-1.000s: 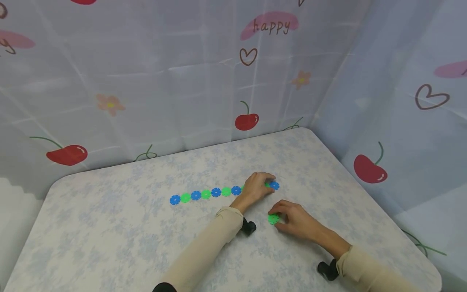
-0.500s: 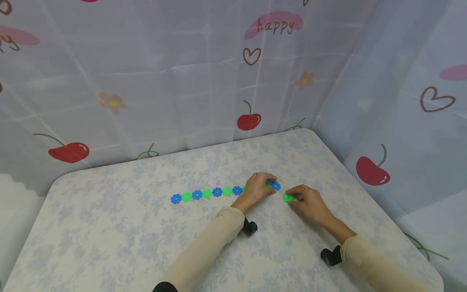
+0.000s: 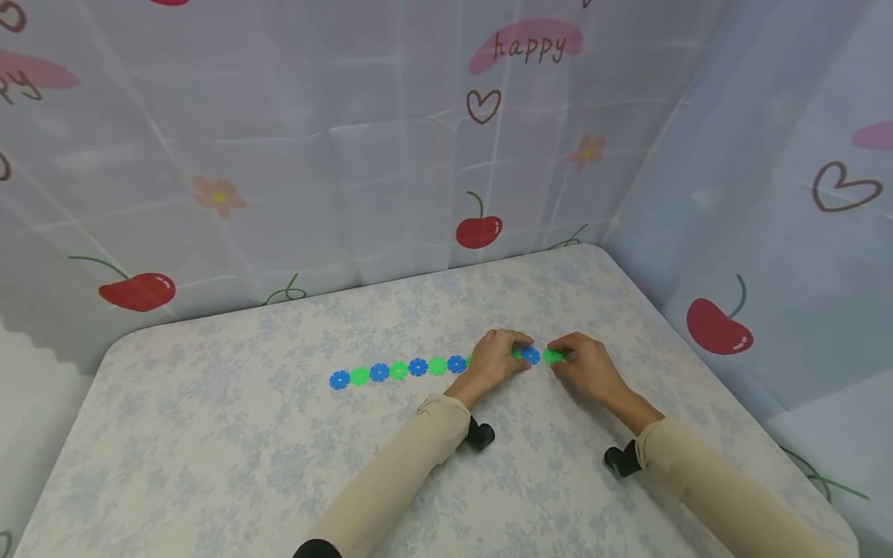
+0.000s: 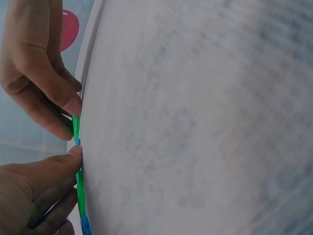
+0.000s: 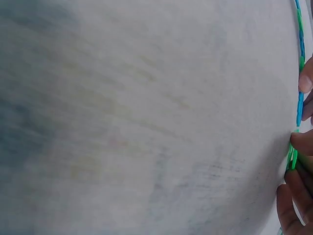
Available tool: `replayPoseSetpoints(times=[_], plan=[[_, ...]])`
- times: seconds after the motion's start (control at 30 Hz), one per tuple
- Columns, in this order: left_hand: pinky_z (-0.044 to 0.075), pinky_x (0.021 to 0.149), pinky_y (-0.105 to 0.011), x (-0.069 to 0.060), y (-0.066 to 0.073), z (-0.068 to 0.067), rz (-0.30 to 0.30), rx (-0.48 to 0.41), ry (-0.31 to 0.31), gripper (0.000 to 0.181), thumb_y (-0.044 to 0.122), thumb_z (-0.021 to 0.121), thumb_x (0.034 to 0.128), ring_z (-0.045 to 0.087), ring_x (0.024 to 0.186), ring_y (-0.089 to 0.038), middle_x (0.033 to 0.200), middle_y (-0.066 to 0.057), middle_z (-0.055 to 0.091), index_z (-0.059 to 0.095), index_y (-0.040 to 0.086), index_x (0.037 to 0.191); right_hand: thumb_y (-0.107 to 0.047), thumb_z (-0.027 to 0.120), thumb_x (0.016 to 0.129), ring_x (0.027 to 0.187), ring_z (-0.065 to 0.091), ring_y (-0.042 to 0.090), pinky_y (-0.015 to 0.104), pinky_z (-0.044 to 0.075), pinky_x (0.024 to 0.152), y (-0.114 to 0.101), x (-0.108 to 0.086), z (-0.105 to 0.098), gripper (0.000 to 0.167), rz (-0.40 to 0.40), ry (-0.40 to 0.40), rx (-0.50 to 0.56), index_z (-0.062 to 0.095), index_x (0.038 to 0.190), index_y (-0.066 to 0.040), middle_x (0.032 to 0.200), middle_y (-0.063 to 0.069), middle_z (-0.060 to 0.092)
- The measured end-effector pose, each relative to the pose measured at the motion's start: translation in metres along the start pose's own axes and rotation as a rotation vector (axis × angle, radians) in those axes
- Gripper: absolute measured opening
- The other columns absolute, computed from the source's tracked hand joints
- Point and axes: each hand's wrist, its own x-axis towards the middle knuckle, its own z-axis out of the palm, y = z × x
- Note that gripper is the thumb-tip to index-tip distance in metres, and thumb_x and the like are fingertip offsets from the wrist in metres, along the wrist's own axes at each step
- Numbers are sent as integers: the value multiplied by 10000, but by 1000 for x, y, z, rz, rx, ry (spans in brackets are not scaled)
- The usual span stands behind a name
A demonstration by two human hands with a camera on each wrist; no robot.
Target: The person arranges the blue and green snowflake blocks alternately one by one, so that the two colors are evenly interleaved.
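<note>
A straight row of alternating blue and green notched plastic snowflake discs (image 3: 418,366) lies across the table. At its right end my left hand (image 3: 491,360) pinches the last blue snowflake disc (image 3: 531,356) between thumb and fingers, covering part of the row. Just right of it, my right hand (image 3: 589,368) grips a green snowflake disc (image 3: 553,356) by its edges. In the head view a narrow gap shows between these two discs. The right wrist view shows the green disc (image 5: 293,159) edge-on under the thumb, close to the blue disc (image 5: 300,108).
The discs rest on a table (image 3: 209,434) with a pale blue floral cover. A printed curtain (image 3: 335,178) hangs along its back edge, and another curtain side (image 3: 788,256) stands to the right. Black wrist cameras (image 3: 480,434) stick out below both wrists.
My right hand has carried the green disc away from me and rightward, up to the right end of the row. The left hand has stayed at the row's end.
</note>
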Motion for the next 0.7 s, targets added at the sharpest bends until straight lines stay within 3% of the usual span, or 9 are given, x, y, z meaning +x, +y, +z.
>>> replayPoseSetpoints(times=[0.37, 0.7], plan=[[485, 965, -284, -2, 0, 0, -19, -10, -2, 381, 149, 802, 836, 614, 1142, -156, 1163, 28, 707, 723, 136, 1208, -40, 698, 894, 1004, 616, 377, 500, 539, 810, -4, 6, 5, 303, 53, 2, -2, 661, 1178, 59, 1141, 231, 632], [483, 970, -283, -6, -7, -6, -57, 3, 31, 385, 148, 804, 833, 609, 1157, -161, 1197, 15, 695, 722, 133, 1210, -54, 700, 896, 1038, 615, 385, 514, 530, 841, -6, 15, 11, 322, 36, -23, 36, 656, 1197, 51, 1177, 234, 626]])
